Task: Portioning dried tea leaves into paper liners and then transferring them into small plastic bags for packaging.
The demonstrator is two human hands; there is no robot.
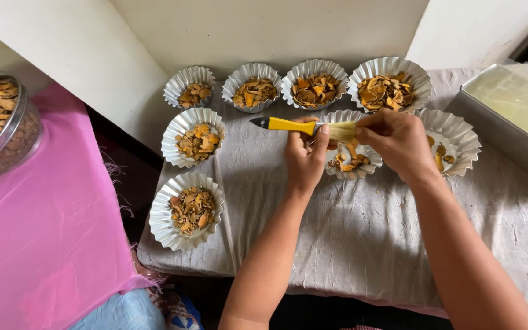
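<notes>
Basically, left hand [305,160] clamped the yellow-handled brush [304,127] level while right hand [396,142] pinched its bristles over a fluted foil cup [335,116], so debris dropped there.

Both hands [352,150] on yellow-handled brush [304,126]

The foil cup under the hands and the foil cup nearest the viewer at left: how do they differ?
The cup under the hands holds only a few orange pieces; the near-left cup is well filled. The first is partly hidden by the brush and both hands; the second stands untouched in full view. Both are fluted silver foil on the grey cloth.
</notes>
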